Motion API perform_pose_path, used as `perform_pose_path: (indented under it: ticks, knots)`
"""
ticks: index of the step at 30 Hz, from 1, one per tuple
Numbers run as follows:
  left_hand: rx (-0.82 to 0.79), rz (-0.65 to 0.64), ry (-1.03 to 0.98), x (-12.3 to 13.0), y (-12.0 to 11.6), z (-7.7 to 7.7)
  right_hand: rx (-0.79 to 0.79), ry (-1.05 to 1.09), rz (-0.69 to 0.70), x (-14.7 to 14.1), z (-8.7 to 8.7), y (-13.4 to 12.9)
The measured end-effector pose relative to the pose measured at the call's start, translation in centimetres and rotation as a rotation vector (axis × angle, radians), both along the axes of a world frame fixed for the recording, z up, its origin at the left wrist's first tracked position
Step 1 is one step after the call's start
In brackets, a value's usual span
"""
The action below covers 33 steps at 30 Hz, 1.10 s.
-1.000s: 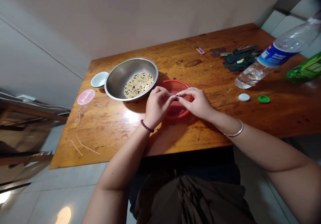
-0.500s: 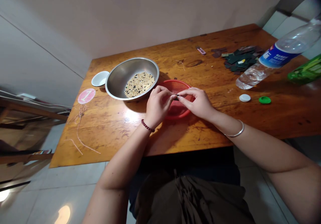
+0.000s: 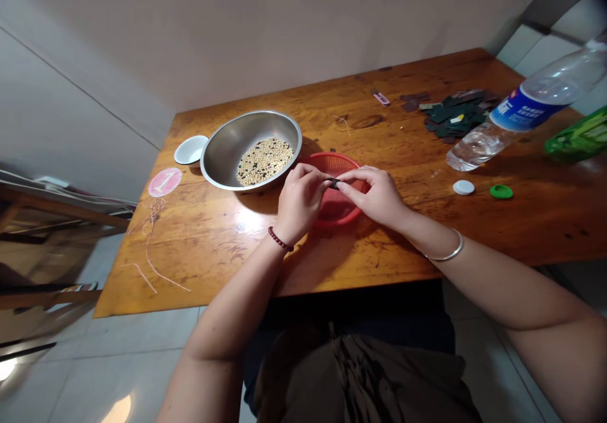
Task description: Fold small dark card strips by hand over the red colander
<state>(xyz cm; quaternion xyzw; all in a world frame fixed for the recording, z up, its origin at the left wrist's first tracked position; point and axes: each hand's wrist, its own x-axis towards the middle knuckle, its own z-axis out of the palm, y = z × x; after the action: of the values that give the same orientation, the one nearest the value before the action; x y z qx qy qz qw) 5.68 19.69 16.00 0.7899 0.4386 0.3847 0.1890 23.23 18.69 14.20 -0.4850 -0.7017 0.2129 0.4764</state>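
Over the red mesh basket [image 3: 348, 215], my left hand [image 3: 301, 202] and my right hand [image 3: 374, 194] meet, fingertips nearly touching. Both pinch one small dark piece [image 3: 334, 183] between thumb and forefinger; its exact shape is too small to tell. Left of the basket stands a steel bowl [image 3: 220, 148] holding pale beans mixed with black ones [image 3: 265, 160]. Behind my right hand, farther back on the table, lies a pile of dark green and brown strips [image 3: 458, 116].
On the wooden table [image 3: 227, 265] are a small white bowl [image 3: 190, 149], a pink round card [image 3: 165, 183], loose string [image 3: 152, 220], a pink cutter [image 3: 380, 98], a clear bottle [image 3: 526, 107], a green bottle [image 3: 578, 135], a white cap [image 3: 463, 187] and a green cap [image 3: 501, 191].
The dark piece between my fingertips shows a little more than before. Both hands stay over the basket, and the whole view has shifted very slightly.
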Motion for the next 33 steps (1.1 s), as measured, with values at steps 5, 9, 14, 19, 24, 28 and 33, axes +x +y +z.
perform_pose_path:
  ticks: [5, 9, 14, 19, 24, 28, 33]
  knots:
    - [0.001, 0.002, -0.013, 0.00, -0.01, -0.16, -0.008, 0.017, -0.005, 0.00, 0.03, -0.03]
    - [0.005, 0.004, -0.007, 0.02, -0.03, -0.15, -0.012, 0.015, 0.006, 0.02, 0.03, -0.03]
    - [0.002, 0.010, 0.002, 0.07, -0.09, -0.03, -0.007, 0.021, 0.006, 0.07, -0.01, -0.06]
    - [0.008, 0.019, 0.010, 0.08, -0.07, 0.03, -0.001, 0.017, 0.006, 0.11, -0.03, -0.06]
    - [0.018, 0.037, 0.027, 0.05, 0.05, -0.03, 0.007, 0.005, 0.010, 0.07, -0.08, -0.05]
    - [0.027, 0.057, 0.045, 0.06, 0.04, -0.02, -0.003, 0.000, 0.022, -0.01, -0.09, -0.06]
    - [0.025, 0.064, 0.041, 0.09, -0.04, 0.03, 0.002, 0.003, 0.035, -0.08, 0.06, -0.17]
